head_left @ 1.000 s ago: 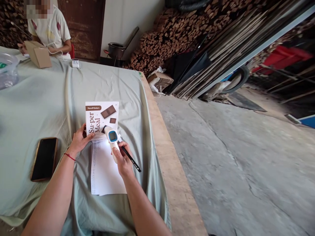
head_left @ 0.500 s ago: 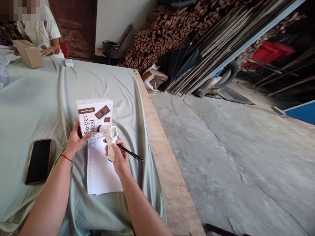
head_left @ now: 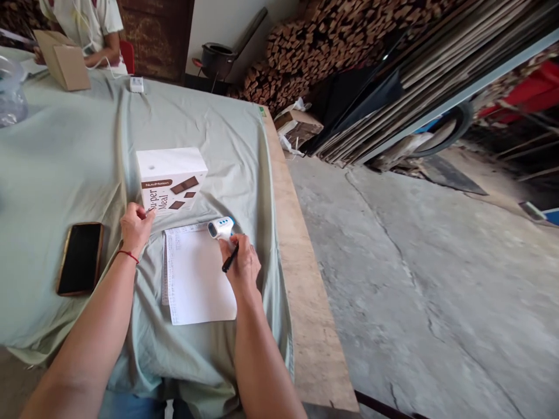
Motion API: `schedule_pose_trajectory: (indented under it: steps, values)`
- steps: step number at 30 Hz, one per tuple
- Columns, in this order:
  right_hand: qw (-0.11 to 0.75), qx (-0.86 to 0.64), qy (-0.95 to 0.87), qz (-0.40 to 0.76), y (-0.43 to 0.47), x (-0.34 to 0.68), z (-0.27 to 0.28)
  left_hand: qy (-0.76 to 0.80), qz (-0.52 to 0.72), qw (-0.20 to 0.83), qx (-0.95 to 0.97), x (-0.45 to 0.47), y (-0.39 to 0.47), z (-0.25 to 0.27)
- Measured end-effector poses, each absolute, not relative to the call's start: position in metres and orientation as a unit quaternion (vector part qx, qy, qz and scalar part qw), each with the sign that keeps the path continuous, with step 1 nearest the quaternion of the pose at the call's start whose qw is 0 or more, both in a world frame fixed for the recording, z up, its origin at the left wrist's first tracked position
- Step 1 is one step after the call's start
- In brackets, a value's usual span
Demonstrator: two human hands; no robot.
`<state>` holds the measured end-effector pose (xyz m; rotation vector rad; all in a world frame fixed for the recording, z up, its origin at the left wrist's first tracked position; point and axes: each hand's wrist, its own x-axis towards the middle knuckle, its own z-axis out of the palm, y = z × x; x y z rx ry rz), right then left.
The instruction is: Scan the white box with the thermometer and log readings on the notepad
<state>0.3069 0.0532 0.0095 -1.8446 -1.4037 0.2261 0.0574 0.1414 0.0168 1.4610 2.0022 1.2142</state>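
A white "Su-per Meal" box (head_left: 177,169) with chocolate-bar pictures stands upright on the cloth-covered table. My left hand (head_left: 136,228) is closed at its lower left corner, the thumb overlapping the front face; the fingertips are partly hidden. Held in my right hand (head_left: 244,262) is a white and blue infrared thermometer (head_left: 221,227), with a black pen (head_left: 230,258) gripped alongside it. Under and beside that hand lie white paper sheets (head_left: 201,279), with small handwriting along the left and top edges.
A phone (head_left: 81,259) lies left of my forearm. Across the table (head_left: 218,128) are a cardboard box (head_left: 65,61), a small white device (head_left: 136,84) and clear plastic (head_left: 11,93). Another person (head_left: 94,35) sits there. Stacked firewood (head_left: 305,52) lines the wall.
The thermometer has moved away from the box, down and right, and turned. The box now shows more of its top. My left hand has shifted slightly at its corner. The view has tilted down.
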Motion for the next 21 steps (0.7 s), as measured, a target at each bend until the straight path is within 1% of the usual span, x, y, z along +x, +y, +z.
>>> schedule_pose_trajectory:
  steps: [1, 3, 5, 7, 9, 11, 14, 18, 21]
  values:
    - [0.409, -0.717, -0.559, 0.078, 0.051, 0.304, 0.014, 0.715, 0.410, 0.199, 0.529, 0.058, 0.139, 0.019]
    - [0.464, -0.682, -0.558, 0.089, 0.046, 0.291, 0.024, 0.715, 0.374, 0.211, 0.552, 0.060, 0.134, 0.024]
    - [0.528, -0.638, -0.536, 0.167, 0.039, 0.273, 0.029, 0.707, 0.344, 0.224, 0.576, 0.061, 0.129, 0.027]
    - [0.558, -0.598, -0.511, 0.265, 0.034, 0.254, 0.028, 0.689, 0.307, 0.232, 0.614, 0.062, 0.123, 0.030]
    - [0.555, -0.579, -0.491, 0.339, 0.034, 0.239, 0.019, 0.668, 0.252, 0.230, 0.662, 0.063, 0.119, 0.030]
    - [0.543, -0.582, -0.475, 0.376, 0.037, 0.230, 0.008, 0.651, 0.191, 0.224, 0.700, 0.063, 0.115, 0.028]
    - [0.521, -0.610, -0.478, 0.358, 0.043, 0.228, -0.008, 0.637, 0.145, 0.221, 0.724, 0.064, 0.112, 0.022]
    - [0.493, -0.635, -0.511, 0.305, 0.044, 0.230, -0.018, 0.636, 0.134, 0.208, 0.731, 0.067, 0.110, 0.019]
    - [0.484, -0.627, -0.524, 0.312, 0.043, 0.230, -0.021, 0.635, 0.125, 0.210, 0.733, 0.068, 0.109, 0.021]
